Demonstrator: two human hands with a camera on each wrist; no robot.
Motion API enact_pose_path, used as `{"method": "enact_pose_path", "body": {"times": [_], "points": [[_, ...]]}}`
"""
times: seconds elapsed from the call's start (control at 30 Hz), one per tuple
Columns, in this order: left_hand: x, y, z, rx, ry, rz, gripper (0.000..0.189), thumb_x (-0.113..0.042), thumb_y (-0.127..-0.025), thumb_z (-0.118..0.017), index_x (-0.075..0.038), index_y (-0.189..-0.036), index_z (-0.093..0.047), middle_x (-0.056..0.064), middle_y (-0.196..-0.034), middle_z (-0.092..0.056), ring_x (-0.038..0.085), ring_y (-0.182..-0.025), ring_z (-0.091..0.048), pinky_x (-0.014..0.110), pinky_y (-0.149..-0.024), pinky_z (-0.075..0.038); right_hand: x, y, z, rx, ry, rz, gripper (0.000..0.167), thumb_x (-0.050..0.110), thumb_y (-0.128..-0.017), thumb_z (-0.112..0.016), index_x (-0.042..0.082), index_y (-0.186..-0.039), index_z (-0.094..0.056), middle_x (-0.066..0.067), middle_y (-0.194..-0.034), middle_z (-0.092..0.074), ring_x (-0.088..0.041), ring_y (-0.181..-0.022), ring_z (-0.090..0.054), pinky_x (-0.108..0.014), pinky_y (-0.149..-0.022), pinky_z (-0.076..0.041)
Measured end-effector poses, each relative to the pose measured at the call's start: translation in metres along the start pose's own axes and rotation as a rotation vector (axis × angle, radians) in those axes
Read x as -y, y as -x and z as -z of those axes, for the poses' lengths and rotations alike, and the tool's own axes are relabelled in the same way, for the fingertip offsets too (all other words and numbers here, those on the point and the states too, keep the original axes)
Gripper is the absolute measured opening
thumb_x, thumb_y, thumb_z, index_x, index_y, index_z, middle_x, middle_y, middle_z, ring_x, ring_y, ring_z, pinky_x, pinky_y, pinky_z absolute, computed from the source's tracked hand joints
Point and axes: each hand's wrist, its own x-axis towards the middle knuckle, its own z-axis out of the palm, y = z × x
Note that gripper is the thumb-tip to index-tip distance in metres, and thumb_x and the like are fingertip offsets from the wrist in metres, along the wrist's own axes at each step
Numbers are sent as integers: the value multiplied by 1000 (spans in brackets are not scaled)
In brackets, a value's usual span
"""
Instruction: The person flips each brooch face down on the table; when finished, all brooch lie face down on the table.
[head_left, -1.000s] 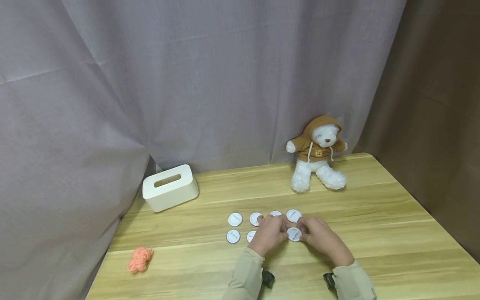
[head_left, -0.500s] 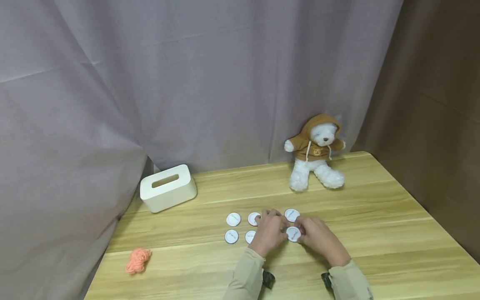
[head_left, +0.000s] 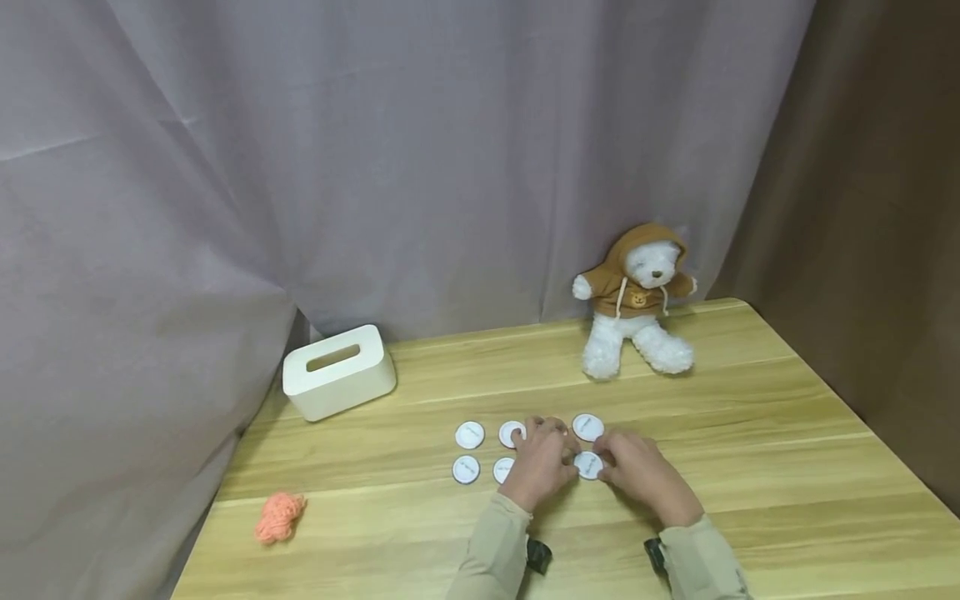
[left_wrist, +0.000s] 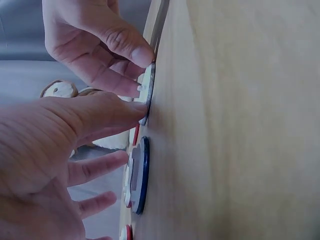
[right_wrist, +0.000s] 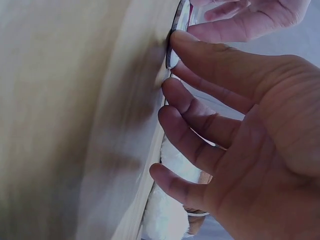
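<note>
Both hands meet at a round pin-back badge [head_left: 588, 465], lying pin side up at the right end of the front row. My left hand [head_left: 538, 467] pinches its left edge, thumb [left_wrist: 131, 111] on the rim, while its other fingers spread over the neighbouring badge [left_wrist: 141, 175]. From the other side my right hand [head_left: 647, 477] pinches the same badge between thumb [right_wrist: 185, 40] and index finger, its remaining fingers loosely bent. Just behind lies another badge [head_left: 588, 427]. Left of the hands are more badges in two rows, partly hidden by my left hand.
A white tissue box [head_left: 339, 372] stands at the back left of the wooden table [head_left: 375, 517]. Coral yarn [head_left: 280, 517] lies at the front left. A white teddy bear [head_left: 637, 300] in a brown hoodie sits at the back right, before a grey curtain [head_left: 420, 167].
My left fingers have shifted slightly forward, covering a back-row badge that showed a second ago. Both hands stay at the same badge.
</note>
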Motion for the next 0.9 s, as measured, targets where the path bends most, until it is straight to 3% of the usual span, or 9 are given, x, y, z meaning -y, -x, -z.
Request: {"method": "enact_pose_path", "body": {"times": [0.17, 0.37, 0.5, 0.67, 0.9], "points": [[1, -1, 2, -8, -13, -12, 21, -17, -74, -81, -24, -94, -81, -1, -123, -65, 29, -120, -48, 52, -88, -35, -1, -1, 3, 1, -19, -4, 22, 3, -76, -83, 2, -97, -73, -1, -89, -66, -20, -84, -60, -47, -77, -51], [2, 0, 7, 17, 27, -4, 23, -24, -78, -82, -23, -100, -79, -3, -123, -65, 25, -115, -52, 41, -83, -36, 0, -2, 10, -35, -66, 8, 22, 5, -82, -78, 0, -102, -72, -1, -88, -66, -17, -81, -59, -45, -77, -52], [4, 0, 14, 40, 36, -9, 27, -28, -82, -78, -20, -108, -77, 1, -125, -65, 26, -113, -55, 38, -80, -36, 3, -9, 17, -37, -29, 31, 22, 10, -86, -77, -1, -105, -72, -4, -88, -66, -24, -84, -61, -50, -79, -50], [8, -3, 25, 70, 45, -12, 31, -28, -87, -75, -14, -114, -74, 5, -127, -63, 27, -113, -56, 43, -85, -41, 7, -16, 25, -53, 39, 70, 24, 11, -86, -76, -1, -106, -72, -13, -101, -70, -39, -96, -64, -62, -80, -46], [18, -3, 44, 112, -3, -13, 35, -30, -93, -71, -11, -122, -70, 10, -135, -60, 30, -119, -57, 55, -93, -46, 17, -23, 37, -11, 108, 64, 38, 17, -88, -75, -6, -117, -66, -23, -115, -67, -48, -108, -59, -68, -84, -43]]}}
